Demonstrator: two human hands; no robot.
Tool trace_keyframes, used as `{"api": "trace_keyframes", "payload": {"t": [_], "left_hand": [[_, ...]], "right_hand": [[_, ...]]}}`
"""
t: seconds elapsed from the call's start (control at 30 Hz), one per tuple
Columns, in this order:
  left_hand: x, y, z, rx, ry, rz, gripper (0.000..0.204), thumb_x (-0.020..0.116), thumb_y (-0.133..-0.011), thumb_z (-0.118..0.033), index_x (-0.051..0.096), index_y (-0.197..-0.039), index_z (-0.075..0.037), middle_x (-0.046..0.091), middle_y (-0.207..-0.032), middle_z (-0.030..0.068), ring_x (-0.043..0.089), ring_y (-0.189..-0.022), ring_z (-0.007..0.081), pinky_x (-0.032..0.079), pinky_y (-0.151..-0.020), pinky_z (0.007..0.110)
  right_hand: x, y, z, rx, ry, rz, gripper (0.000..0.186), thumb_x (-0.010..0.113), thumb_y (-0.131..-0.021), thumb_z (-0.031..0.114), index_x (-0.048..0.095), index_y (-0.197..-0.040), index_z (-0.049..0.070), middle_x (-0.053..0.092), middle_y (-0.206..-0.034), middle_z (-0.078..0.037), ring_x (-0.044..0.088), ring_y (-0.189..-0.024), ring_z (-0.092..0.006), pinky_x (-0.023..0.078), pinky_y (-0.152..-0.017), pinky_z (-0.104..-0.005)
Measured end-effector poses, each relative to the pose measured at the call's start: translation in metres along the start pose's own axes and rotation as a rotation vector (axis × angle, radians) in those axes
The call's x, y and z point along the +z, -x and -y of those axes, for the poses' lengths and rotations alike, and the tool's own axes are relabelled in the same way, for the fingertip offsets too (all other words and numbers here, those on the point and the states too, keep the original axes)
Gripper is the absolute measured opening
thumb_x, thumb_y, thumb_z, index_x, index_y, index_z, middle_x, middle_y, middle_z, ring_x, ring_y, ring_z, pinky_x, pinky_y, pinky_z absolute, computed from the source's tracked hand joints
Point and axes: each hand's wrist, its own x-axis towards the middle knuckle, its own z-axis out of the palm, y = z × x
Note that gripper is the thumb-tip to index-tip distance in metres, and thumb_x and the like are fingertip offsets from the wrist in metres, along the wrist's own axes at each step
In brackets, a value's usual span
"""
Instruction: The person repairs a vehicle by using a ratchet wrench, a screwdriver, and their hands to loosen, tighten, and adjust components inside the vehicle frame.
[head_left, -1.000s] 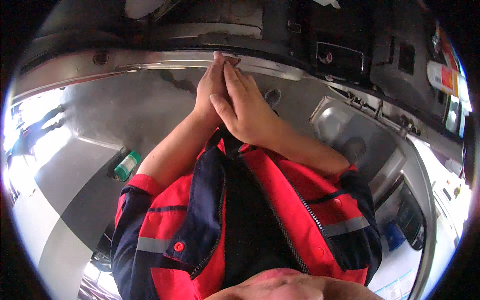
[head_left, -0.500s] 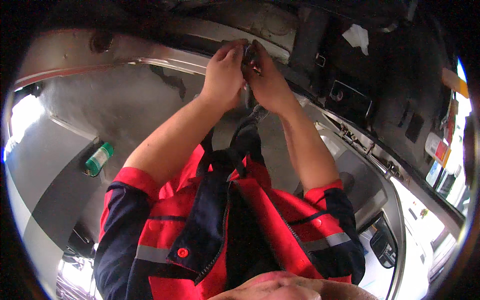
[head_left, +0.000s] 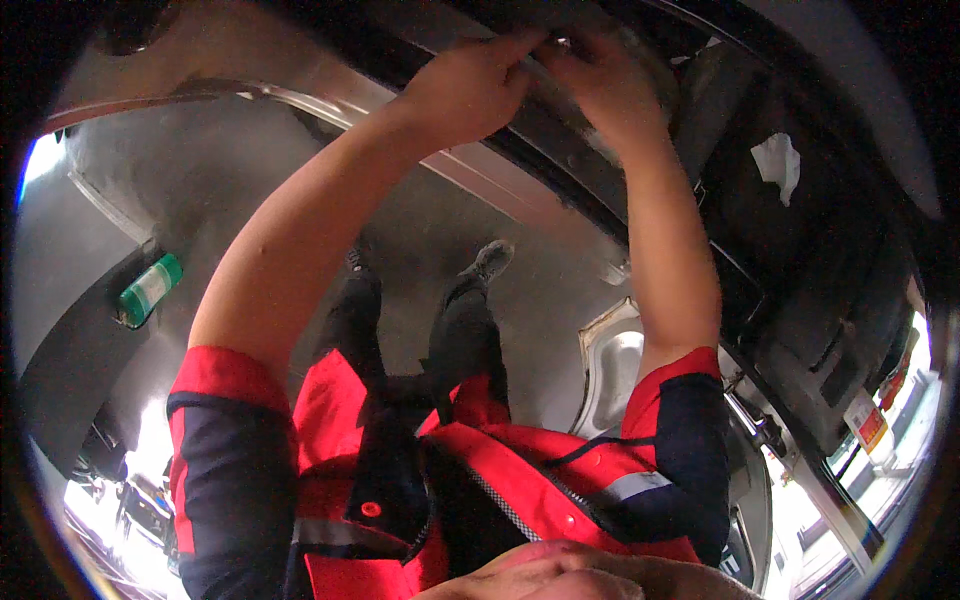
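Observation:
Both my arms reach forward over the painted metal edge (head_left: pixel 500 185) of a vehicle opening. My left hand (head_left: pixel 470 92) is closed, its forefinger stretched to the right along a dark panel. Beside it my right hand (head_left: pixel 610 90) is closed too, its fingers bent in toward the left fingertips. A small shiny metallic bit (head_left: pixel 562 42) shows where the fingertips meet. Its kind is too small and dark to tell, and the fingers cover much of that spot.
A crumpled white paper (head_left: pixel 778 166) lies on the dark interior to the right. A package with a white and orange label (head_left: pixel 866 420) sits farther right. At left, a green container (head_left: pixel 150 290) rests by a grey floor stripe. My shoe (head_left: pixel 492 260) shows below.
Both hands have moved farther forward, arms more stretched, and now reach past the metal edge. They are slightly farther apart. The view has shifted, bringing the white paper lower and farther right.

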Motion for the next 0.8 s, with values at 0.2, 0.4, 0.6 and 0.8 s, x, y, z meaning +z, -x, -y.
{"api": "trace_keyframes", "payload": {"t": [0.2, 0.4, 0.6, 0.8], "left_hand": [[0.008, 0.005, 0.042, -0.005, -0.449, 0.084, 0.029, 0.051, -0.089, -0.022, 0.06, -0.115, -0.012, 0.066, -0.096, 0.0196, 0.065, -0.08, 0.0393, 0.055, -0.07, 0.048], [0.018, 0.008, 0.045, 0.273, -0.498, -0.258, 0.009, 0.059, -0.075, -0.018, 0.062, -0.082, -0.013, 0.062, -0.079, 0.0059, 0.064, -0.071, 0.0256, 0.054, -0.057, 0.039], [0.012, 0.008, 0.046, 0.268, -0.457, -0.227, 0.006, 0.059, -0.072, -0.017, 0.061, -0.077, -0.015, 0.061, -0.076, 0.0049, 0.064, -0.069, 0.026, 0.054, -0.056, 0.039], [0.015, 0.004, 0.049, 0.282, -0.414, -0.255, 0.009, 0.06, -0.078, -0.022, 0.063, -0.084, -0.015, 0.065, -0.08, 0.0093, 0.064, -0.064, 0.0304, 0.054, -0.053, 0.042]], "right_hand": [[-0.009, -0.057, -0.007, -0.229, 0.402, -0.1, 0.034, 0.057, -0.084, 0.031, 0.065, -0.107, 0.007, 0.068, -0.098, -0.012, 0.063, -0.09, -0.0227, 0.047, -0.08, -0.0368], [-0.013, -0.131, -0.021, -0.369, 0.716, -0.043, 0.034, 0.056, -0.084, 0.029, 0.065, -0.108, 0.007, 0.067, -0.099, -0.013, 0.062, -0.092, -0.0243, 0.047, -0.081, -0.0373], [0.01, -0.155, -0.042, -0.431, 0.835, 0.011, 0.034, 0.055, -0.083, 0.026, 0.064, -0.109, 0.006, 0.067, -0.1, -0.014, 0.062, -0.093, -0.0259, 0.048, -0.081, -0.0379], [0.007, -0.158, -0.051, -0.438, 0.902, 0.032, 0.034, 0.055, -0.083, 0.024, 0.063, -0.11, 0.006, 0.066, -0.101, -0.015, 0.062, -0.094, -0.0276, 0.048, -0.082, -0.0385]]}}
